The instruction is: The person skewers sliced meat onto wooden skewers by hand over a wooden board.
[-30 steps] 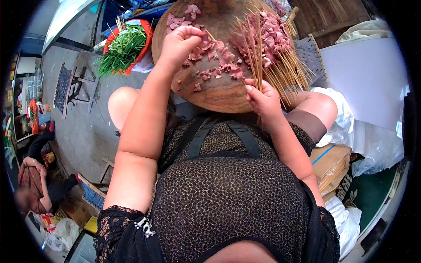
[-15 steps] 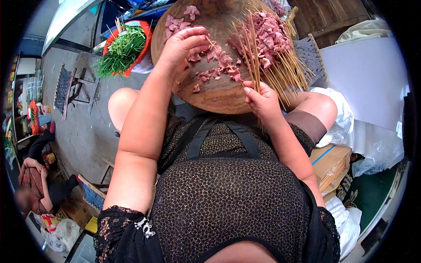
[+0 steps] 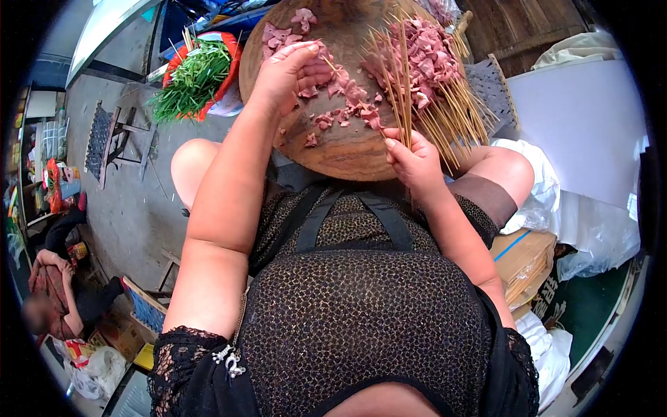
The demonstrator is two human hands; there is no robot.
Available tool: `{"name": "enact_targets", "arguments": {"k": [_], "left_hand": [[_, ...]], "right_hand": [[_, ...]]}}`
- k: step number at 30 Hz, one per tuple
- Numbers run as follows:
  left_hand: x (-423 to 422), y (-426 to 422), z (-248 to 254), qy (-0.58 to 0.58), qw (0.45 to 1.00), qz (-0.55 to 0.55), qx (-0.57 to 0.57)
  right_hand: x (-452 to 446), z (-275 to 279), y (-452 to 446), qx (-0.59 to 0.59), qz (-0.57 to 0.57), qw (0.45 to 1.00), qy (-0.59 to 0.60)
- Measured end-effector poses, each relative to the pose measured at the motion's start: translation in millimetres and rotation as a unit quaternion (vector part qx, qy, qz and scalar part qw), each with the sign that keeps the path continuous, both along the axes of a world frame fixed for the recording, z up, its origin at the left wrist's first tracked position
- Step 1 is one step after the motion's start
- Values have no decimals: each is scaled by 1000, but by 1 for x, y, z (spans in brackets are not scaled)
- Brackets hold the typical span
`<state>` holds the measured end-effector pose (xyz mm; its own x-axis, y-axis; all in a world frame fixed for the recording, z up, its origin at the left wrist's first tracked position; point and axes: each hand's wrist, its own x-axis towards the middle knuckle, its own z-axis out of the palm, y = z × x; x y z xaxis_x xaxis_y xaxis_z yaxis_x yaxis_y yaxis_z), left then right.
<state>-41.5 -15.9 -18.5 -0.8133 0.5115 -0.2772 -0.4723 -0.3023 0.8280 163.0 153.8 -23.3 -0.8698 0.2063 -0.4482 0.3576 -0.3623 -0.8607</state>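
My left hand (image 3: 286,75) is closed around a piece of meat at the upper end of a meat skewer (image 3: 352,92); its fingertips partly hide the meat. That skewer slants down to my right hand (image 3: 415,161), its lower end between thumb and fingers. The same hand grips a bundle of bare wooden sticks (image 3: 404,90), pointing upward. Both hands are over a round wooden board (image 3: 347,154). Loose meat pieces (image 3: 324,119) lie below the skewer, and more are near the upper left edge. On the right, a pile of loaded skewers (image 3: 434,62) has its sticks pointing down and right.
Cut greens (image 3: 198,76) fill a red-lined container left of the board. A woven stool (image 3: 101,142) stands on the floor. A pale panel (image 3: 580,125), plastic bags and flattened cardboard (image 3: 524,264) are at right. Another person (image 3: 55,288) is at lower left.
My left hand went from a tight pinch to outstretched fingers near the skewer's tip, then drew back slightly and curled. My right hand has moved slightly left and down with its sticks and skewer.
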Motion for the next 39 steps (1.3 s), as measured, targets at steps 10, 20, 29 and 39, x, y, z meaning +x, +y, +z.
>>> {"name": "enact_targets", "arguments": {"k": [10,20,29,39], "left_hand": [[5,-1,8,-42,997,-64,7],[3,-1,-2,-26,991,-129,27],[5,2,4,-19,988,-148,33],[-2,4,0,-38,985,-84,145]], "right_hand": [[-1,-1,-1,30,1,999,19],[-4,2,-5,13,1,1000,-2],[-18,17,-9,-33,-1,999,-15],[-24,17,-13,-50,13,999,-14]]}}
